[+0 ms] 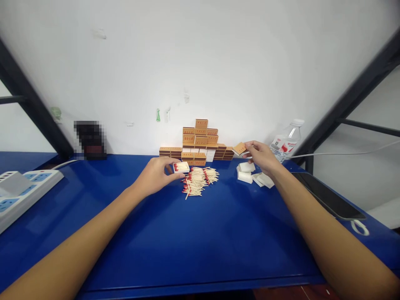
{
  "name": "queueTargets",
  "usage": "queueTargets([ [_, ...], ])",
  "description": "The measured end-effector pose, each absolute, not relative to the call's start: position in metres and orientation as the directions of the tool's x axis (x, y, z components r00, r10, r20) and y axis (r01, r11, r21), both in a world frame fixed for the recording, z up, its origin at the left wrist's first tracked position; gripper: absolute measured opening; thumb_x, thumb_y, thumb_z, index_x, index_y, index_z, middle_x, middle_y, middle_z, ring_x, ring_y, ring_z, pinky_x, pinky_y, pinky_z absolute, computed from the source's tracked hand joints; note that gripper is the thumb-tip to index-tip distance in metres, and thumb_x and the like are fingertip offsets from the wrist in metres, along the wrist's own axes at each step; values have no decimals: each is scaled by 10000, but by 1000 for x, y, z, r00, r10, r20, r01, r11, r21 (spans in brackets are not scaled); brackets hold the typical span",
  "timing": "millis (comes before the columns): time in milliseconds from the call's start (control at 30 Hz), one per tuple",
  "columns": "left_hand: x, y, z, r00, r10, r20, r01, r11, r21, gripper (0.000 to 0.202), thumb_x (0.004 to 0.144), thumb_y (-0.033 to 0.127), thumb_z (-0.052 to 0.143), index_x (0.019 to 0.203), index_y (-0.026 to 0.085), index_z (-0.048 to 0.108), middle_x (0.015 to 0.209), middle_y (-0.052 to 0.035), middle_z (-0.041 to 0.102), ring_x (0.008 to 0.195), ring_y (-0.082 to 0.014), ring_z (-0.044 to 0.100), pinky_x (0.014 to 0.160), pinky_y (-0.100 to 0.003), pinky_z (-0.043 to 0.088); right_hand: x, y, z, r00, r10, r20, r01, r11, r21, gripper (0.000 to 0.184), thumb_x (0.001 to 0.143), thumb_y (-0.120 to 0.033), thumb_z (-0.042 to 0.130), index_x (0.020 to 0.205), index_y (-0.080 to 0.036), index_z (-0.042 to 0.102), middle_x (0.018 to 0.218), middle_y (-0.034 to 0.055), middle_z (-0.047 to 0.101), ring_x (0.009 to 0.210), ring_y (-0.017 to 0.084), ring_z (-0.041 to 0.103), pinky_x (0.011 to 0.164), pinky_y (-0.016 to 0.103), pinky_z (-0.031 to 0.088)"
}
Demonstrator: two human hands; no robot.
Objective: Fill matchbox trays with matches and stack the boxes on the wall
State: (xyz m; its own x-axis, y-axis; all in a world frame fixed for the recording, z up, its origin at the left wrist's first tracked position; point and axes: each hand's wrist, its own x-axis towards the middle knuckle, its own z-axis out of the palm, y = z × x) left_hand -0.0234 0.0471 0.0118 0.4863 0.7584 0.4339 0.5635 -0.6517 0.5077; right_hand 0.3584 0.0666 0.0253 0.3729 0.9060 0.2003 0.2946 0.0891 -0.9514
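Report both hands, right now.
Left hand: closed on a white tray holding matches.
Right hand: closed on an orange matchbox cover; can't tell if anything's inside.

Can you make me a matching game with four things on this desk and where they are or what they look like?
Things:
1. Matchbox tray with matches in it
2. Orange matchbox cover
3. Loose matches
4. Clear plastic bottle

Clues:
A. Topped with a white cap
B. Held in the right hand
C. Heaped on the blue tabletop
D. Held in the left hand

Right pairs: 1-D, 2-B, 3-C, 4-A
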Motion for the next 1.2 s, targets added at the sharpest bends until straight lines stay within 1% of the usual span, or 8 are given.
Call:
queueTargets([
  [167, -23, 46, 14, 490, 762, 423, 569, -648, 507, 387, 877, 486, 789, 1168, 231, 788, 961, -53, 798, 685, -157, 647, 680, -308, 504, 365, 76, 26, 343, 935, 91, 171, 33, -985, 142, 1009, -282, 584, 922, -208, 670, 978, 93, 767, 689, 185, 743, 474, 242, 548],
  [267, -24, 46, 14, 486, 762, 428, 572, -647, 504, 368, 878, 460, 790, 1167, 233, 791, 963, -52, 797, 671, -154, 638, 685, -312, 505, 364, 84, 27, 332, 940, 74, 118, 37, -992, 101, 984, -274, 627, 917, -205, 657, 986, 97, 767, 715, 182, 749, 488, 238, 570],
  [400, -25, 48, 13, 493, 752, 437, 565, -659, 497, 364, 878, 444, 790, 1165, 220, 789, 940, -52, 791, 660, -150, 631, 684, -315, 501, 364, 91, 24, 327, 943, 66, 101, 35, -994, 66, 901, -209, 726, 883, -200, 664, 931, 76, 752, 682, 142, 694, 468, 192, 552],
  [500, -25, 49, 11, 496, 743, 450, 561, -669, 487, 354, 876, 435, 792, 1160, 224, 786, 911, -44, 783, 660, -148, 632, 675, -310, 496, 365, 90, 23, 336, 939, 66, 101, 34, -994, 94, 894, -170, 722, 952, -216, 665, 869, 39, 729, 634, 111, 655, 460, 163, 527],
  [733, -25, 48, 13, 490, 743, 456, 556, -669, 494, 389, 869, 467, 796, 1169, 219, 772, 942, -46, 788, 673, -148, 643, 681, -313, 503, 363, 83, 29, 294, 954, 63, 106, 33, -994, 300, 916, -164, 682, 1188, -268, 612, 928, 31, 762, 711, 162, 756, 442, 176, 510],
  [833, -25, 48, 13, 489, 738, 465, 546, -675, 496, 383, 869, 475, 792, 1159, 224, 773, 946, -47, 793, 681, -150, 647, 675, -310, 503, 363, 84, 28, 258, 964, 71, 108, 45, -993, 272, 907, -160, 708, 1154, -255, 642, 966, 41, 766, 759, 156, 751, 466, 182, 529],
  [1100, -24, 47, 15, 486, 739, 466, 540, -674, 505, 394, 862, 465, 797, 1162, 211, 771, 976, -57, 795, 700, -154, 660, 697, -317, 513, 366, 87, 22, 229, 967, 112, 109, 88, -990, 192, 849, -146, 804, 1009, -223, 733, 1117, 78, 778, 975, 178, 745, 688, 222, 631],
  [1200, -25, 47, 14, 485, 744, 460, 549, -669, 501, 400, 869, 467, 791, 1174, 208, 766, 996, -60, 794, 697, -154, 657, 700, -323, 514, 365, 87, 22, 234, 963, 130, 101, 109, -989, 118, 898, -189, 775, 1003, -228, 735, 1182, 74, 764, 1024, 183, 744, 712, 234, 641],
])
